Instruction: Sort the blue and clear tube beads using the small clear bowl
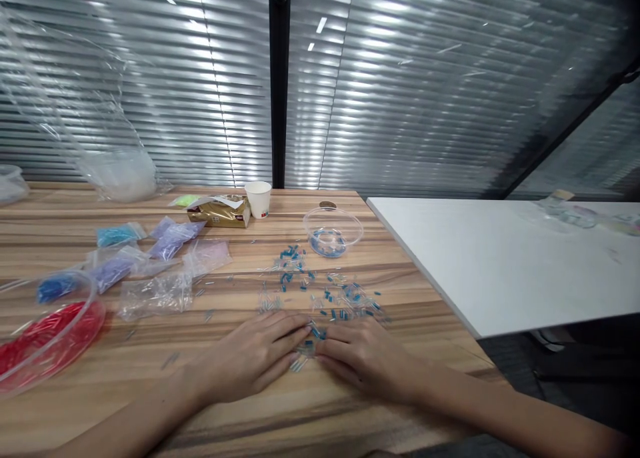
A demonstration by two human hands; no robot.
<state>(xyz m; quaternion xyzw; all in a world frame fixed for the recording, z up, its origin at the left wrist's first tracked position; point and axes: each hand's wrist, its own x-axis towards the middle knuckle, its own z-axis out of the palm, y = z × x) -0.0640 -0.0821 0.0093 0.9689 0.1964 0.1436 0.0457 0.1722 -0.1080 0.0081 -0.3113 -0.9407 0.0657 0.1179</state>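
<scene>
Bright glare streaks the slatted blinds (380,78) across the top of the frame, fading to near black at the upper right. Even light covers the desk (290,418), with faint shadow beneath the hands (260,351). Small blue pieces (291,253) look slightly soft; wide-angle stretch skews the frame's sides.

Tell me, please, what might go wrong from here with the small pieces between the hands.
Clear pieces could be overlooked, as they blend into the wooden table.

Loose pieces between the left hand and right hand might scatter if brushed, since nothing encloses them.

The open clear bowl beyond them could spill its blue pieces if bumped.
</scene>
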